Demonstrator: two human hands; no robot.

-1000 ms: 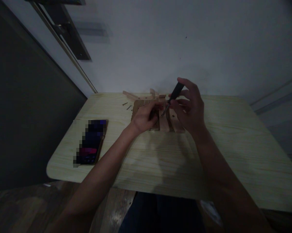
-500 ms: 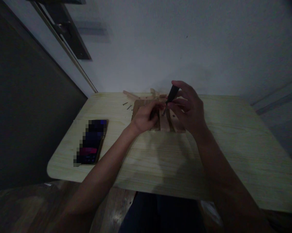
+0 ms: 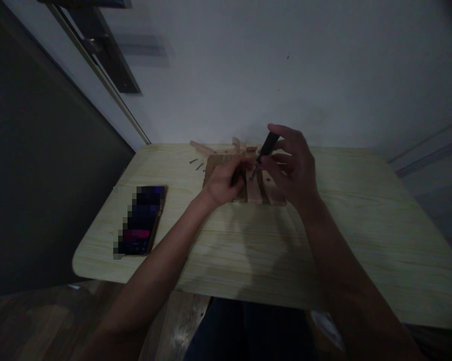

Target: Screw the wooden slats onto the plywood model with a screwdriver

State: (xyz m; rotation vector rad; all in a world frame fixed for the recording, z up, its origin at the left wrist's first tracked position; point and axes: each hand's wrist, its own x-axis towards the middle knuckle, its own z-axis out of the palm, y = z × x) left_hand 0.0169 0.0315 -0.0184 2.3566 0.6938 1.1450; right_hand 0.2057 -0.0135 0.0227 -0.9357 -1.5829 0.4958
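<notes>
A screwdriver with a dark handle (image 3: 269, 144) is in my right hand (image 3: 295, 168), its fingers closed around the grip. It leans to the right, and its tip meets what looks like a screw (image 3: 252, 177) on a light wooden strip (image 3: 255, 192). My left hand (image 3: 226, 181) lies against the left side of that strip, fingers bent round it near the shaft. To the right, partly behind my right hand, is a second wooden piece (image 3: 275, 195) with a dark spot. Under my left hand is a brown board (image 3: 212, 163), mostly covered.
Loose screws (image 3: 199, 166) lie left of the board. Thin wooden pieces (image 3: 203, 148) rest behind it, near the white wall (image 3: 226, 75). A phone (image 3: 145, 218) is on the left of the pale table (image 3: 210, 255). A door handle plate (image 3: 113, 60) is at upper left.
The top of the screwdriver handle and my right fingers have shifted very slightly to the right. My left hand keeps its place on the strip.
</notes>
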